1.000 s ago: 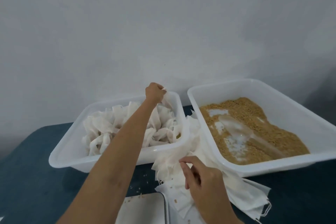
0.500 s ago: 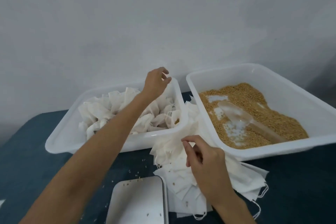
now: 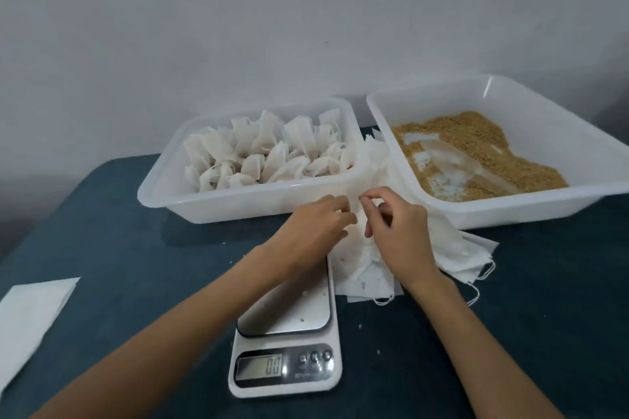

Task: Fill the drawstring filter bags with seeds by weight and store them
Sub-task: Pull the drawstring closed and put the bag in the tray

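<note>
My left hand [image 3: 318, 226] and right hand [image 3: 396, 230] pinch one empty filter bag [image 3: 357, 248] off the pile, spreading its mouth for seeds. The scale [image 3: 286, 333] waits below (reading zero).

Your pile of flat empty filter bags [image 3: 456, 248] lies between the trays; filled bags [image 3: 272, 156] crowd the left tray [image 3: 238, 204]; seeds [image 3: 476, 146] half-cover the right tray [image 3: 544, 119].

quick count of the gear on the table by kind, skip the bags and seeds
Plastic trays: 2, the bag tray and the seed tray
Scoops: 1, the clear scoop in the seed tray
Scales: 1, the digital scale
Total: 4
</note>
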